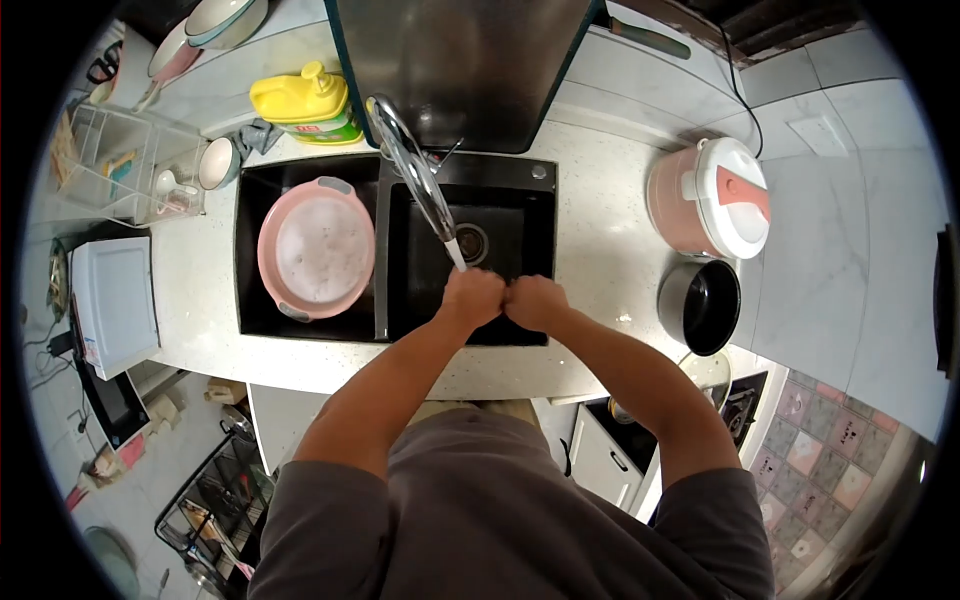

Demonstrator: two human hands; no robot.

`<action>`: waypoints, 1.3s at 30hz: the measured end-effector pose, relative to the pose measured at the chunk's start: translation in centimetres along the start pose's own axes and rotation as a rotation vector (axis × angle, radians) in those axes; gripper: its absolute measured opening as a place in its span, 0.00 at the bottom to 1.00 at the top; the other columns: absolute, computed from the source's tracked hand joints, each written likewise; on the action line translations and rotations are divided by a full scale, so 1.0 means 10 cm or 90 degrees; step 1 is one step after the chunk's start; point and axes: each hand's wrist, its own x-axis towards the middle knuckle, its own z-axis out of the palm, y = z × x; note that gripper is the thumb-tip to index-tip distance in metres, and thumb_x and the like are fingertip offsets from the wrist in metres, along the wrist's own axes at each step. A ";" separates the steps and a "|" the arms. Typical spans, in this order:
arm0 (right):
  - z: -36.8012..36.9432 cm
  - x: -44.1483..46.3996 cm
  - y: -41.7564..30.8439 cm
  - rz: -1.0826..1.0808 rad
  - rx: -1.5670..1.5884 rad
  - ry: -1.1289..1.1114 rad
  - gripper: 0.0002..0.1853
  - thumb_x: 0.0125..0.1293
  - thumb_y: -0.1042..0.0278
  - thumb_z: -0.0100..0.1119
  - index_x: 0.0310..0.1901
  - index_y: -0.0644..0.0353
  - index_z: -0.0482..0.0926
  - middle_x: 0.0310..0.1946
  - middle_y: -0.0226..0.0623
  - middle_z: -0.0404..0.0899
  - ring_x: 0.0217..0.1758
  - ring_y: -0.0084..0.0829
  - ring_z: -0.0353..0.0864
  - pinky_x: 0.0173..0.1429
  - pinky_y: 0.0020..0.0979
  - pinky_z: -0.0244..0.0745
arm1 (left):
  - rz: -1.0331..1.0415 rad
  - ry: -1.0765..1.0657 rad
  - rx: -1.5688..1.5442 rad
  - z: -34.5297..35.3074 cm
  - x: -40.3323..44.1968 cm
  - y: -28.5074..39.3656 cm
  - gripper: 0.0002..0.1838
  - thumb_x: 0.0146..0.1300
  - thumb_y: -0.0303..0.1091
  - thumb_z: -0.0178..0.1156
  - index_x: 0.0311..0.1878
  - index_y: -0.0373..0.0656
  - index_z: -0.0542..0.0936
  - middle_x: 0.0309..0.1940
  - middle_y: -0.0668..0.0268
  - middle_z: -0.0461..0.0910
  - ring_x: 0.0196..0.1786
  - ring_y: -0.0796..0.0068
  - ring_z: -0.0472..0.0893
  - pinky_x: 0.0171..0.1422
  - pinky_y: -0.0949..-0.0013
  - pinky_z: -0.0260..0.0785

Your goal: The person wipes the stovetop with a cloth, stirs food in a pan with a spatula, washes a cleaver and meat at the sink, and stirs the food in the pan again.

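My left hand (pixel 474 297) and my right hand (pixel 536 303) meet over the right basin of the black double sink (pixel 425 315). Both are closed, knuckles up and nearly touching; whatever they may hold is hidden beneath them. A chrome faucet (pixel 418 180) arches over this basin, and a white stream of water (pixel 457 254) falls from its spout at my left hand. Behind my hands the drain (pixel 468 244) shows. In the left basin sits a pink round tub (pixel 268 250) filled with white suds (pixel 322 248).
A yellow detergent jug (pixel 308 103) stands behind the sink, beside a dark upright board (pixel 460 70). To the right are a pink-and-white rice cooker (pixel 705 195) and a black pot (pixel 700 307). At left are a small bowl (pixel 218 163) and a clear rack (pixel 125 165).
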 end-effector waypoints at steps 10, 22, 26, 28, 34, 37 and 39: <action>0.31 -0.25 0.16 0.154 0.762 -0.218 0.05 0.57 0.68 0.62 0.30 0.59 0.80 0.16 0.30 0.70 0.20 0.28 0.66 0.25 0.32 0.60 | 0.199 0.034 0.162 0.20 0.02 -0.02 0.08 0.64 0.42 0.58 0.41 0.51 0.81 0.33 0.68 0.82 0.38 0.67 0.83 0.50 0.63 0.67; -0.34 -0.84 0.08 0.075 0.307 0.157 0.39 0.56 0.77 0.66 0.70 0.51 0.64 0.43 0.39 0.81 0.53 0.41 0.80 0.50 0.36 0.77 | 0.139 0.112 -0.271 0.14 0.23 0.47 0.10 0.54 0.31 0.65 0.40 0.46 0.79 0.26 0.64 0.77 0.27 0.63 0.78 0.32 0.61 0.69; -0.52 -0.75 0.09 -0.201 -0.016 0.337 0.41 0.55 0.69 0.64 0.72 0.47 0.61 0.46 0.33 0.76 0.52 0.39 0.79 0.48 0.35 0.80 | -0.068 -0.620 -0.809 -0.31 0.28 0.19 0.08 0.58 0.30 0.63 0.26 0.44 0.74 0.17 0.72 0.67 0.19 0.79 0.65 0.23 0.71 0.58; -0.42 -0.64 0.19 -0.344 -0.128 0.278 0.30 0.57 0.65 0.61 0.63 0.53 0.69 0.43 0.32 0.76 0.51 0.37 0.80 0.46 0.35 0.80 | -0.091 -0.629 -0.760 -0.37 0.20 0.17 0.10 0.57 0.30 0.64 0.24 0.47 0.72 0.17 0.74 0.66 0.19 0.79 0.63 0.23 0.72 0.55; -0.53 -0.38 0.11 -0.231 -0.245 0.021 0.12 0.56 0.60 0.62 0.40 0.54 0.82 0.30 0.34 0.86 0.36 0.40 0.85 0.40 0.38 0.79 | 0.017 -0.226 -0.280 -0.05 0.13 0.31 0.08 0.59 0.35 0.60 0.25 0.46 0.76 0.23 0.61 0.81 0.25 0.66 0.81 0.28 0.61 0.70; -0.48 -0.36 0.07 -0.154 -0.266 -0.040 0.08 0.57 0.61 0.60 0.35 0.53 0.84 0.30 0.35 0.86 0.36 0.40 0.86 0.38 0.39 0.79 | -0.079 -0.140 -0.131 -0.35 -0.07 0.43 0.06 0.56 0.36 0.58 0.28 0.46 0.78 0.31 0.56 0.85 0.37 0.60 0.86 0.36 0.58 0.76; -0.50 -0.42 0.07 -0.103 -0.138 0.027 0.09 0.58 0.61 0.58 0.29 0.54 0.85 0.31 0.38 0.86 0.36 0.42 0.86 0.38 0.42 0.80 | -0.032 -0.059 -0.080 -0.22 -0.07 0.42 0.05 0.55 0.36 0.60 0.29 0.46 0.78 0.31 0.59 0.84 0.38 0.61 0.85 0.37 0.59 0.76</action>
